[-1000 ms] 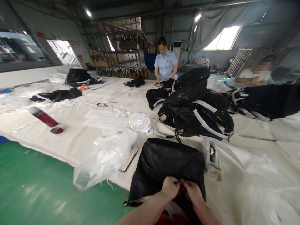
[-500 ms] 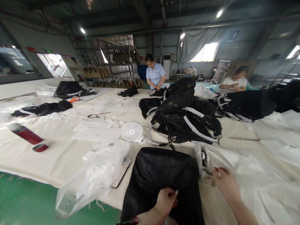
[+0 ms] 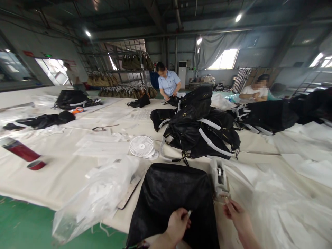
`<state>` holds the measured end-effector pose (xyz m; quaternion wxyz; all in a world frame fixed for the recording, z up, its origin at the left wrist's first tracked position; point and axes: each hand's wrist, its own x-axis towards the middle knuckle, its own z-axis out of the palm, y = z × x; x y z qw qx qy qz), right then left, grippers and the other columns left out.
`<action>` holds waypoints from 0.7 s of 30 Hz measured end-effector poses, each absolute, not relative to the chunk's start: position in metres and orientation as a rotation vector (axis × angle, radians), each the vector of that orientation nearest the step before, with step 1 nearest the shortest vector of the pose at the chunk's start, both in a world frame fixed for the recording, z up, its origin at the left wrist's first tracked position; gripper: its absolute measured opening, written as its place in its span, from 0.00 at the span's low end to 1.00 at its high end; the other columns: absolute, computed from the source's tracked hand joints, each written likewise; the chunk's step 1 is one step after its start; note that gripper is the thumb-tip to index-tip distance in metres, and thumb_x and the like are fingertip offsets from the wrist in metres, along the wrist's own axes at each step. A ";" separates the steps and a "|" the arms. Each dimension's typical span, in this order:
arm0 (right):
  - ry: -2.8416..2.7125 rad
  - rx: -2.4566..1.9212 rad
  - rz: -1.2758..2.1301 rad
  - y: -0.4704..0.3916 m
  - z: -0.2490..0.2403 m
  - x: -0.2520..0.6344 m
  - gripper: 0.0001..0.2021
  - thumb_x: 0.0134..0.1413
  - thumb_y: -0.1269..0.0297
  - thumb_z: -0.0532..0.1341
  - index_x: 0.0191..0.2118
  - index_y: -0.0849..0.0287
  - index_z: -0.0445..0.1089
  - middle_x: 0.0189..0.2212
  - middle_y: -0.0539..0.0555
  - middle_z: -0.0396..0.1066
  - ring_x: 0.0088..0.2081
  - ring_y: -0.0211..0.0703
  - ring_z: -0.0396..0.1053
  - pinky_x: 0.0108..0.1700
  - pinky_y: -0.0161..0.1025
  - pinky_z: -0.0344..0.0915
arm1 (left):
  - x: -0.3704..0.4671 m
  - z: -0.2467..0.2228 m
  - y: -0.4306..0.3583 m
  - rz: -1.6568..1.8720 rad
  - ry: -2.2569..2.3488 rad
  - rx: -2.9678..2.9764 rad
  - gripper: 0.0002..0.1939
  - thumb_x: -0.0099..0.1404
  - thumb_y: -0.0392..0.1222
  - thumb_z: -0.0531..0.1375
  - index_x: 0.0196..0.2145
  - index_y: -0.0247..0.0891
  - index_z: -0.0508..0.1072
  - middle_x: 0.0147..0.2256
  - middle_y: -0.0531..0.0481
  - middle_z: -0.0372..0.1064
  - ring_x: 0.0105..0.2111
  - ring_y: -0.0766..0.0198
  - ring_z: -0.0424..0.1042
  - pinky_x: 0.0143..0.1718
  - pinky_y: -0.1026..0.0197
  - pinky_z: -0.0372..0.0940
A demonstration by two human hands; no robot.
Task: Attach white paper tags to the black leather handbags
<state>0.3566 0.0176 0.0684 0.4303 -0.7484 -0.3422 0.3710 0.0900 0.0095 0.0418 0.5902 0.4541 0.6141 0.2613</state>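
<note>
Just one fan [image 3: 141,146], so everything's placed off that. Nearer than the fan: two bare hands, a left hand [image 3: 178,222] and a right hand [image 3: 237,215], one white bit [image 3: 190,213] in the left, one black bag [image 3: 173,188], one tape dispenser [image 3: 220,178] over to the right and one plastic bag [image 3: 103,190] to the left. Left of the fan: one flask [image 3: 24,151], one red cup [image 3: 36,166]. Past it: one strap [image 3: 105,127], three black bundles [image 3: 140,101], two piles [image 3: 185,138] of black bags (too tangled to count) and three other people [image 3: 168,83].
</note>
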 end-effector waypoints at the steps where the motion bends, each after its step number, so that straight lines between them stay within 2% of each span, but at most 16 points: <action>1: -0.831 -1.832 0.948 0.017 0.066 0.354 0.26 0.41 0.39 0.60 0.34 0.59 0.73 0.23 0.55 0.76 0.25 0.49 0.74 0.29 0.42 0.71 | 0.091 0.043 0.008 0.611 1.448 1.089 0.06 0.66 0.37 0.57 0.30 0.36 0.71 0.25 0.53 0.72 0.23 0.70 0.70 0.24 0.68 0.60; 4: -0.771 -1.858 0.964 0.014 0.062 0.355 0.23 0.39 0.41 0.61 0.32 0.57 0.72 0.22 0.55 0.75 0.25 0.48 0.73 0.28 0.42 0.71 | 0.097 0.051 0.004 0.626 1.485 1.121 0.09 0.67 0.30 0.52 0.30 0.36 0.68 0.26 0.53 0.72 0.23 0.70 0.70 0.23 0.69 0.58; 7: -0.781 -1.948 0.988 0.000 0.058 0.364 0.19 0.37 0.43 0.61 0.27 0.55 0.71 0.20 0.56 0.73 0.23 0.49 0.72 0.26 0.43 0.70 | 0.101 0.057 0.000 0.647 1.486 1.083 0.09 0.67 0.29 0.51 0.32 0.36 0.68 0.23 0.54 0.70 0.23 0.68 0.70 0.24 0.68 0.60; 10: -0.899 -1.969 1.067 -0.013 0.061 0.362 0.19 0.38 0.44 0.62 0.29 0.56 0.71 0.19 0.55 0.72 0.22 0.47 0.70 0.26 0.43 0.68 | 0.100 0.055 -0.003 0.668 1.499 1.110 0.07 0.66 0.30 0.52 0.35 0.36 0.68 0.25 0.53 0.71 0.25 0.66 0.72 0.26 0.67 0.61; 15: -0.988 -1.663 1.343 -0.009 0.081 0.304 0.20 0.44 0.42 0.63 0.30 0.57 0.69 0.17 0.48 0.66 0.18 0.39 0.64 0.20 0.37 0.58 | 0.095 0.053 -0.008 0.664 1.571 1.349 0.07 0.65 0.34 0.53 0.32 0.39 0.70 0.29 0.51 0.73 0.29 0.64 0.72 0.31 0.64 0.62; 21: -1.091 -1.603 1.585 0.001 0.079 0.245 0.21 0.45 0.41 0.61 0.27 0.57 0.67 0.14 0.43 0.59 0.15 0.34 0.56 0.18 0.34 0.50 | 0.089 0.070 -0.008 0.630 1.592 1.597 0.11 0.65 0.35 0.50 0.34 0.40 0.72 0.32 0.48 0.74 0.33 0.59 0.73 0.36 0.60 0.65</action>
